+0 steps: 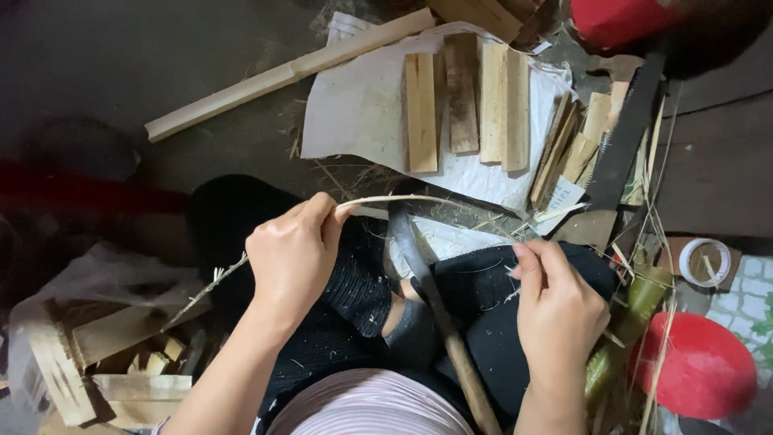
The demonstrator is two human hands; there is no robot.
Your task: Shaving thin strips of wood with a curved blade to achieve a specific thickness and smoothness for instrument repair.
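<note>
Far centre, sheet: white woven sheet (362, 105) bearing flat pale wooden slats (463, 97).
Lap, blade: curved dark knife with wooden handle (431, 298).
Left hand (294, 254): fingers clamped on thin pale bamboo strip (403, 198).
Right hand (560, 310): fingertips pinched together on the strip's right end.

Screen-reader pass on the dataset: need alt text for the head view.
Seen from above, a seated person's left hand and right hand stretch a thin bamboo strip between them over their lap. A blade with a wooden handle lies across the legs. Cut wooden slats sit on a white sheet ahead, with a saw to the right.
</note>
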